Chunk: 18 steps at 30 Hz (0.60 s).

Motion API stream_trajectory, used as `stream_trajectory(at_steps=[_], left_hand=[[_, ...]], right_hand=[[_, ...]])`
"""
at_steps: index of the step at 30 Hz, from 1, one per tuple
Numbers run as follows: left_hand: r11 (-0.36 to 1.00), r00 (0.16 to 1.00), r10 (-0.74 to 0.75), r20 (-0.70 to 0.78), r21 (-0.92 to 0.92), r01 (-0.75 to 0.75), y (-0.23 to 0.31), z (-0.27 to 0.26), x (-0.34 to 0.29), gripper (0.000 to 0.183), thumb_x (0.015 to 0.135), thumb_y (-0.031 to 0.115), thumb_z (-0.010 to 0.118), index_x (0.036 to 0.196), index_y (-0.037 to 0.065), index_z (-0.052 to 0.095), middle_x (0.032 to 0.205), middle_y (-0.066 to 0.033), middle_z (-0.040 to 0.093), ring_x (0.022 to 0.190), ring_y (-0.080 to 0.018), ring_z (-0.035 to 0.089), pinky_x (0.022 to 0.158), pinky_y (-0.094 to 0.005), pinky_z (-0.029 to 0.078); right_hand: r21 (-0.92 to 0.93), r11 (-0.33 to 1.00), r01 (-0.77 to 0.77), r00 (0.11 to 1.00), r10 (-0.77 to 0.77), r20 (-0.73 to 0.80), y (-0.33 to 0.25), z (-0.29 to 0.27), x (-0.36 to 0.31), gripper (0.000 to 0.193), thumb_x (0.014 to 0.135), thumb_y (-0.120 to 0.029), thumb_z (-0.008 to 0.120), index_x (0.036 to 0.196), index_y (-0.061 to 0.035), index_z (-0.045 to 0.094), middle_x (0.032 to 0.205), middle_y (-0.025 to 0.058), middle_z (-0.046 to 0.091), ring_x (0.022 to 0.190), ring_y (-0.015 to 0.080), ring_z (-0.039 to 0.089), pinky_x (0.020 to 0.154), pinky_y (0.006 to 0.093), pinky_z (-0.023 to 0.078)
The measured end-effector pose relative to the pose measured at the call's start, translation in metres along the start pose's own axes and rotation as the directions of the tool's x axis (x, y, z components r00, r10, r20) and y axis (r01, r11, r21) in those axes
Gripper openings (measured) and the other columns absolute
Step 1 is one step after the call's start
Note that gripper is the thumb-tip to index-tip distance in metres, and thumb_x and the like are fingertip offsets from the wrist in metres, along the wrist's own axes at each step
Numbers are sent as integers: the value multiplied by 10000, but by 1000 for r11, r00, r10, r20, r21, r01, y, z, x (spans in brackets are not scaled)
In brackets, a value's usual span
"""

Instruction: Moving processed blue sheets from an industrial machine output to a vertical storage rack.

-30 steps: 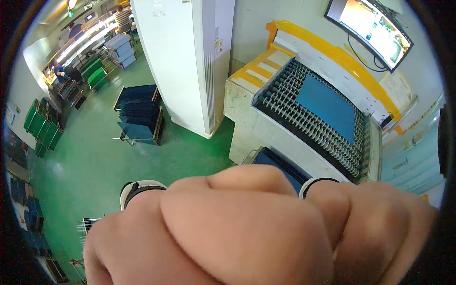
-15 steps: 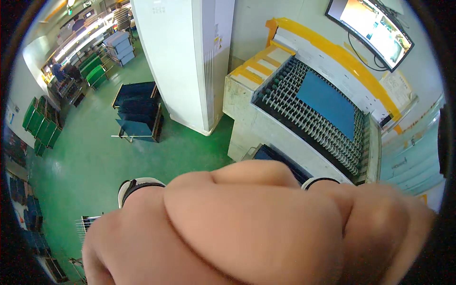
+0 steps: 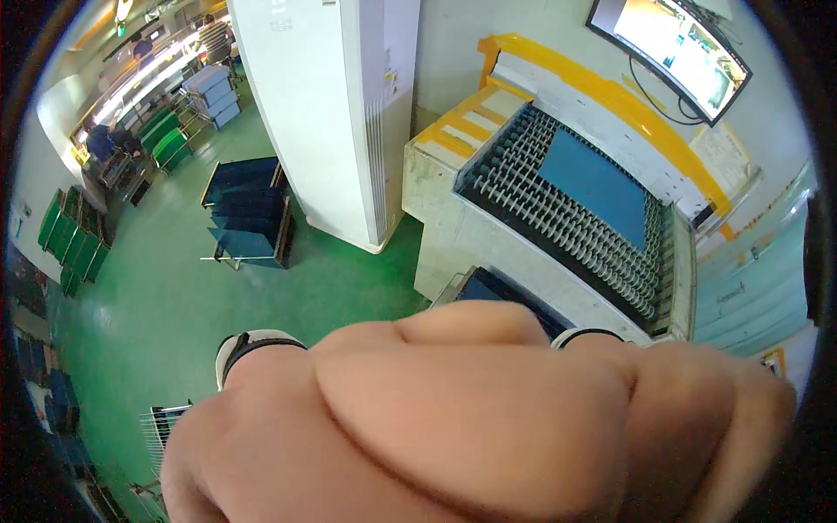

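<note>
Close under the camera, crossed forearms [image 3: 471, 427], hands hidden

Bare arms, cuffed at both wrists, blurred close to the lens.
Left forearm [image 3: 253, 427] and right forearm [image 3: 697, 427] fill the lower frame, no sleeves showing. Left wrist wears a white cuff with black band [image 3: 248, 344]; right wrist shows a white cuff with thin black edge [image 3: 586, 335]. Hands hidden.
</note>
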<state>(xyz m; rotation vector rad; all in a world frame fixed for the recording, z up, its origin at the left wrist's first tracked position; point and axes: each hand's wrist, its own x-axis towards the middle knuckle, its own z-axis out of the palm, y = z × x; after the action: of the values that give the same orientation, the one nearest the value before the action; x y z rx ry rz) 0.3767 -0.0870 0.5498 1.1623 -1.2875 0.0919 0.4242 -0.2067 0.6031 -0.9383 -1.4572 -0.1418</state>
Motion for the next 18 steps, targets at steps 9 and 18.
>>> stream_trajectory(at_steps=[9,18], left_hand=[[998,999,-49,-21,41,50,11,1,-4,171,859,220,553,902,61,595,779,-66,584,768,-212,548,650,-316,453],[997,997,-67,-41,33,68,8,-2,-7,180,862,229,548,915,64,596,783,-62,582,777,-211,545,658,-319,451]], right_hand=[[-8,1000,-21,1000,21,-14,2,2,-2,149,830,-100,516,696,-128,457,636,21,416,565,133,417,525,274,332],[-119,985,-126,991,120,-59,-1,-10,-9,168,829,-97,515,682,-140,446,616,12,399,545,130,405,507,269,323]])
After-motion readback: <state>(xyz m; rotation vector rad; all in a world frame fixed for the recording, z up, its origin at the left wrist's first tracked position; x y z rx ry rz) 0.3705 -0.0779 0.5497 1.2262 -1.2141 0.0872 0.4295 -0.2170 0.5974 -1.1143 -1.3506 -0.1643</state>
